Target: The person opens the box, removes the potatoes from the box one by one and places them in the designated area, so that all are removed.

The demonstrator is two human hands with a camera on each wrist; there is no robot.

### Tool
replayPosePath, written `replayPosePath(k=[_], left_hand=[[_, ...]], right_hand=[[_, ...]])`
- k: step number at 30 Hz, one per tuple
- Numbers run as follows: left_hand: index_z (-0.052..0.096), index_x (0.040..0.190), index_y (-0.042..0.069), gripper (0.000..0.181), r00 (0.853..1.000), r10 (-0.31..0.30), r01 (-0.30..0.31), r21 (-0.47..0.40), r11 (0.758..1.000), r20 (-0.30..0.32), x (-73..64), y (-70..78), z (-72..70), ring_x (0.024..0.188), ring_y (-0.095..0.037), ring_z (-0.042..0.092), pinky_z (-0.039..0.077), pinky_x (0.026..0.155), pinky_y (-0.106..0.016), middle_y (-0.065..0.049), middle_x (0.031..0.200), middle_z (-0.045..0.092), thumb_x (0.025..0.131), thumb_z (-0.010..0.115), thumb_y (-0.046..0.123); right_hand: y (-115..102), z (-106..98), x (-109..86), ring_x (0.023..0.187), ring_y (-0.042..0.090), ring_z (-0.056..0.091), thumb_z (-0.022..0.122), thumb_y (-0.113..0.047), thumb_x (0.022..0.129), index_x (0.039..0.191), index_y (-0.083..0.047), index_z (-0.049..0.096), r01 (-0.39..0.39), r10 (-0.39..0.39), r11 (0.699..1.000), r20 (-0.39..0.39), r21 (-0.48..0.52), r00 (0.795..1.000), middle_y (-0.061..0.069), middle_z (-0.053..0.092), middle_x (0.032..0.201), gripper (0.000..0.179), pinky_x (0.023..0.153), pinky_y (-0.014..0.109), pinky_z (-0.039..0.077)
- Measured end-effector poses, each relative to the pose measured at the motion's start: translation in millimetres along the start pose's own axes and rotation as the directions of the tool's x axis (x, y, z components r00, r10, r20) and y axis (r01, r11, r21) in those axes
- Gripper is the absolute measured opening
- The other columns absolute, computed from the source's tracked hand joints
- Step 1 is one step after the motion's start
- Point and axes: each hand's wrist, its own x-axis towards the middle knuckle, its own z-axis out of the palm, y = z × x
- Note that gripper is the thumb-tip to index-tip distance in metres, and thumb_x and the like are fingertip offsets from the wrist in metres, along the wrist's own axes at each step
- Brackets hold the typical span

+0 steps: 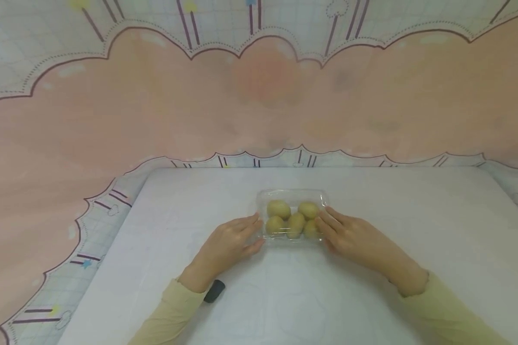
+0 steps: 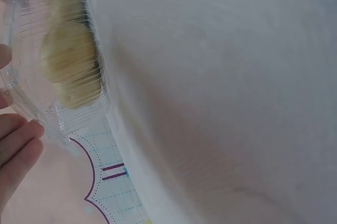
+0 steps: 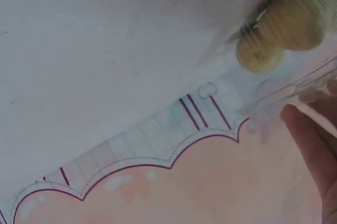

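Note:
A clear plastic box (image 1: pixel 292 195) stands before me, with several yellowish oval potatoes (image 1: pixel 278 209) inside it. My left hand (image 1: pixel 230 241) holds the left end of the box, its thumb at the near corner and its fingers along the side. At the right end, my right hand (image 1: pixel 356 239) grips the rim, its fingers lying over the edge near the potatoes. In the left wrist view, fingertips (image 2: pixel 34 129) meet the rim of the box, and the potatoes show through the ribbed wall. The right wrist view shows a fingertip (image 3: pixel 289 113) right at the clear rim.
The box is on a white table (image 1: pixel 155 287). Behind the table hangs a pink and white patterned cloth (image 1: pixel 224 110), which also runs down the left side. A small black object (image 1: pixel 214 291) shows beside the left wrist.

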Motion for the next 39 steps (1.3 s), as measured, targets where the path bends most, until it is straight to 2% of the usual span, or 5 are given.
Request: replayPosePath(k=[10, 20, 23, 29, 39], left_hand=[[0.073, 0.109, 0.004, 0.038, 1.000, 0.018, -0.018, 0.021, 1.000, -0.017, 0.7, -0.2, 5.0, 0.093, -0.026, 0.074, 0.063, 0.080, -0.033, -0.019, 0.111, 0.073, 0.079, 0.084, 0.023], [0.074, 0.109, 0.004, 0.037, 1.000, -0.004, 0.004, -0.004, 1.000, -0.019, -0.1, -0.6, 3.5, 0.095, -0.026, 0.074, 0.063, 0.082, -0.033, -0.019, 0.111, 0.073, 0.079, 0.084, 0.023], [0.074, 0.110, 0.004, 0.037, 1.000, -0.010, 0.010, -0.001, 1.000, -0.013, -0.4, -0.5, 2.8, 0.095, -0.026, 0.074, 0.063, 0.082, -0.033, -0.018, 0.112, 0.073, 0.079, 0.084, 0.023], [0.074, 0.110, 0.004, 0.037, 1.000, -0.019, 0.019, 0.006, 1.000, -0.008, -0.8, -0.5, 1.9, 0.095, -0.026, 0.074, 0.063, 0.082, -0.033, -0.018, 0.112, 0.073, 0.079, 0.084, 0.023], [0.075, 0.108, 0.004, 0.037, 0.999, -0.013, 0.013, -0.011, 1.000, -0.034, -1.3, -1.1, 3.6, 0.094, -0.027, 0.074, 0.063, 0.082, -0.033, -0.018, 0.111, 0.073, 0.077, 0.086, 0.021]], right_hand=[[7.7, -1.5, 0.8, 0.098, 0.036, 0.071, 0.017, -0.040, 0.110, 0.107, 0.003, 0.060, -0.043, 0.040, 0.995, 0.031, 0.090, 0.999, 0.019, 0.072, 0.107, 0.060, 0.071, 0.040, 0.064], [10.2, -0.7, -2.8, 0.100, 0.034, 0.072, 0.031, -0.046, 0.107, 0.110, -0.005, 0.070, -0.103, 0.105, 0.976, -0.001, 0.193, 0.994, 0.016, 0.073, 0.111, 0.057, 0.069, 0.043, 0.064], [7.9, 0.4, -0.8, 0.098, 0.036, 0.072, 0.026, -0.041, 0.110, 0.109, -0.001, 0.068, -0.079, 0.083, 0.983, -0.016, 0.168, 0.996, 0.017, 0.073, 0.108, 0.057, 0.070, 0.043, 0.064], [1.5, 4.4, 3.6, 0.093, 0.039, 0.072, 0.024, -0.024, 0.110, 0.103, 0.007, 0.061, 0.003, -0.002, 1.000, -0.054, 0.017, 0.999, 0.023, 0.071, 0.102, 0.048, 0.067, 0.040, 0.064], [-1.8, 6.0, 8.4, 0.088, 0.037, 0.073, 0.022, -0.013, 0.105, 0.095, 0.007, 0.056, 0.027, -0.031, 0.997, -0.047, -0.075, 0.998, 0.022, 0.069, 0.095, 0.040, 0.053, 0.035, 0.061]])
